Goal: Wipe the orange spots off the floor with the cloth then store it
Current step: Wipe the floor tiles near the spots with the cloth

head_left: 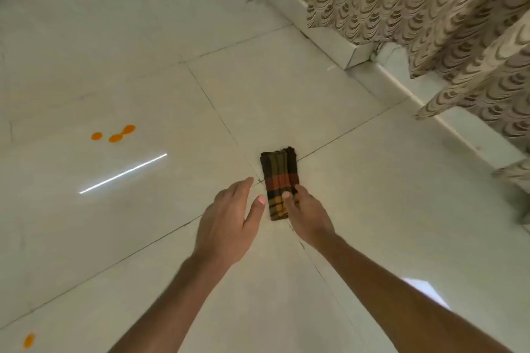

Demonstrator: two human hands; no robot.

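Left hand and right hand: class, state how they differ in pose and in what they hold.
The left hand is open with fingers straight; the right hand has its fingers curled. The right hand pinches the near end of the cloth; the left hand holds nothing, beside the cloth. Both reach forward over the floor.

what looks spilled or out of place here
Orange spots stain the pale floor left of the folded cloth, with a lone spot near the bottom-left edge. The right hand grips the cloth; the spots are not yet wiped.
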